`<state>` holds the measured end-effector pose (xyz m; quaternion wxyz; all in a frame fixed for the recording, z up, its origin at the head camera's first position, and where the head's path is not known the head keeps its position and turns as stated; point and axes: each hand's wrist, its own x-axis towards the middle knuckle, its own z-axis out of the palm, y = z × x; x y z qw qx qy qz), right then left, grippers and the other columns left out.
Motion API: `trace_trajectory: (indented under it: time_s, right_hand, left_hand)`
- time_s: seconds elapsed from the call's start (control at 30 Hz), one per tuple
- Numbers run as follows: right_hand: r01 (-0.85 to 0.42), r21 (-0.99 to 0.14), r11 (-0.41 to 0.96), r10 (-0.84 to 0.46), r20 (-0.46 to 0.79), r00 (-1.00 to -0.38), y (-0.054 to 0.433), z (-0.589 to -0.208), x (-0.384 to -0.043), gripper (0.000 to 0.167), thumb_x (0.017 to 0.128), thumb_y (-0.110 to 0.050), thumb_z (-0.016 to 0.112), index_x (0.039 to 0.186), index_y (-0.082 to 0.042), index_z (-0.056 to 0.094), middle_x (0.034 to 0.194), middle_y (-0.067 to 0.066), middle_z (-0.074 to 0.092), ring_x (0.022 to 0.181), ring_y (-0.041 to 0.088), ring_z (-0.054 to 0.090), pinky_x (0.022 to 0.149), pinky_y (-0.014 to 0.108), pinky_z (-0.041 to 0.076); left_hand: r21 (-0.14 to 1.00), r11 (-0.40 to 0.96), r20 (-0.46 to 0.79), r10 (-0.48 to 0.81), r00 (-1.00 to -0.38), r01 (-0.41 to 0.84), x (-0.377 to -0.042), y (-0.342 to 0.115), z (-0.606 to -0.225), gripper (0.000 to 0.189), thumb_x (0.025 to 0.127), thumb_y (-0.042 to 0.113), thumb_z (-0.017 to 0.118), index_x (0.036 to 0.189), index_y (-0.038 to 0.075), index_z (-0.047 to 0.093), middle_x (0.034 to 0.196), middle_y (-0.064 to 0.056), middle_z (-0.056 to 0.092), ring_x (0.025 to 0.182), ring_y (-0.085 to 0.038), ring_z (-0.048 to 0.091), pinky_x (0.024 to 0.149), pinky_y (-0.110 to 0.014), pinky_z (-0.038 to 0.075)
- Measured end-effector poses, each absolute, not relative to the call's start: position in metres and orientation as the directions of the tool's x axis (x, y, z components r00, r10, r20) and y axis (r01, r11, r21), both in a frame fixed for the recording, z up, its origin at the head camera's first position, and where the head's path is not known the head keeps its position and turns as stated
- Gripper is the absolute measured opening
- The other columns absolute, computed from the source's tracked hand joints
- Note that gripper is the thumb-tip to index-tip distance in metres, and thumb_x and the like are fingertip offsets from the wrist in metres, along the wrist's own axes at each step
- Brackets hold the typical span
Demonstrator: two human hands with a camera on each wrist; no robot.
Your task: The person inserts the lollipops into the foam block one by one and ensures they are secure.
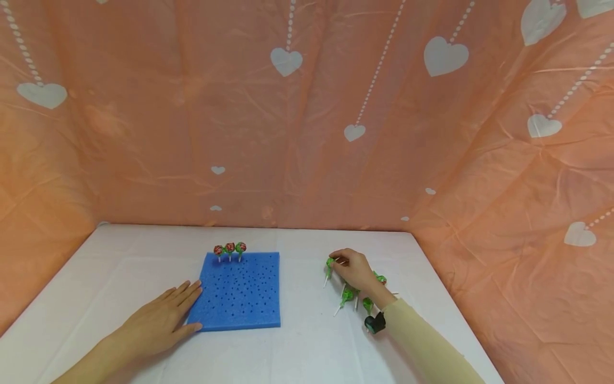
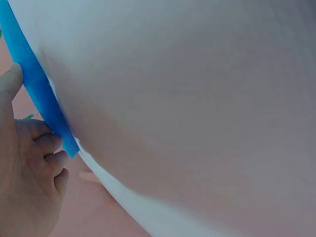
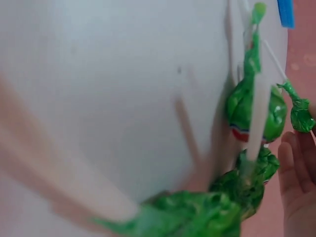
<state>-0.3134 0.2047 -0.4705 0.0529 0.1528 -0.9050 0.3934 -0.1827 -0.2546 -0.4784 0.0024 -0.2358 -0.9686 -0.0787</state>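
Observation:
A blue foam board [image 1: 240,290] dotted with small holes lies on the white table. My left hand [image 1: 160,322] rests along its left edge, fingers straight and thumb at the near corner; the left wrist view shows the fingers against the foam's side. Three red-and-green lollipops [image 1: 230,248] stand upright in a row at the board's far edge. To the right, my right hand [image 1: 354,269] pinches a green-wrapped lollipop [image 1: 329,263] by its head, its white stick pointing down. More green lollipops [image 1: 346,296] lie beneath and beside that hand, partly hidden by it.
Near the right wrist is a dark round object [image 1: 375,323], partly covered by the sleeve [image 1: 422,333]. Orange cloth [image 1: 307,176] with white hearts hangs behind the table and along its sides. White tabletop [image 1: 304,298] lies between the board and the loose lollipops.

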Motion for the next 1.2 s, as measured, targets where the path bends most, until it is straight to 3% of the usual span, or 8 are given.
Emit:
trace_trajectory:
  time_s: [0.27,0.67,0.87,1.07,1.2]
  right_hand:
    - [-0.304,-0.749,0.588,-0.223,0.211,-0.952,0.202,-0.467,-0.307,0.021,0.094,-0.006,0.075,0.115,-0.008,0.076,0.111,0.006,0.073,0.100,0.022,0.072,0.088,0.034,0.061]
    - [-0.382,-0.767,0.514,-0.251,0.292,-0.923,0.194,-0.464,-0.304,0.024,0.090,-0.001,0.078,0.114,-0.002,0.075,0.112,0.008,0.070,0.098,0.023,0.072,0.084,0.024,0.061]
    - [-0.449,-0.791,0.416,-0.267,0.366,-0.891,0.181,-0.460,-0.306,0.024,0.089,0.002,0.080,0.112,0.001,0.075,0.111,0.015,0.069,0.098,0.031,0.073,0.082,0.025,0.062]
    - [-0.489,-0.788,0.374,-0.261,0.417,-0.871,0.162,-0.453,-0.307,0.024,0.087,0.003,0.081,0.110,-0.001,0.076,0.109,0.013,0.068,0.097,0.030,0.074,0.081,0.024,0.062]
    - [-0.530,-0.776,0.343,-0.260,0.464,-0.847,0.149,-0.448,-0.309,0.025,0.085,0.008,0.080,0.109,0.003,0.074,0.108,0.019,0.068,0.095,0.037,0.073,0.082,0.032,0.064]
  left_hand:
    - [0.155,0.878,0.039,0.453,-0.891,0.453,-0.182,-0.254,-0.480,0.085,0.100,0.062,0.057,0.152,-0.005,0.048,0.159,-0.025,0.043,0.148,-0.049,0.035,0.121,-0.062,0.033]
    - [0.153,0.876,0.050,0.456,-0.888,0.458,-0.182,-0.255,-0.481,0.084,0.100,0.062,0.057,0.151,-0.005,0.048,0.159,-0.024,0.044,0.149,-0.049,0.035,0.121,-0.061,0.033]
    - [0.152,0.876,0.054,0.454,-0.889,0.457,-0.182,-0.255,-0.481,0.084,0.100,0.062,0.057,0.151,-0.005,0.048,0.159,-0.024,0.044,0.148,-0.049,0.036,0.121,-0.061,0.034]
    - [0.144,0.873,0.063,0.461,-0.885,0.465,-0.183,-0.256,-0.481,0.083,0.100,0.060,0.058,0.151,-0.005,0.049,0.158,-0.024,0.045,0.148,-0.049,0.037,0.120,-0.061,0.035]
    - [0.140,0.870,0.067,0.468,-0.881,0.473,-0.183,-0.256,-0.481,0.083,0.101,0.061,0.057,0.151,-0.005,0.049,0.158,-0.024,0.045,0.147,-0.049,0.038,0.120,-0.062,0.035]
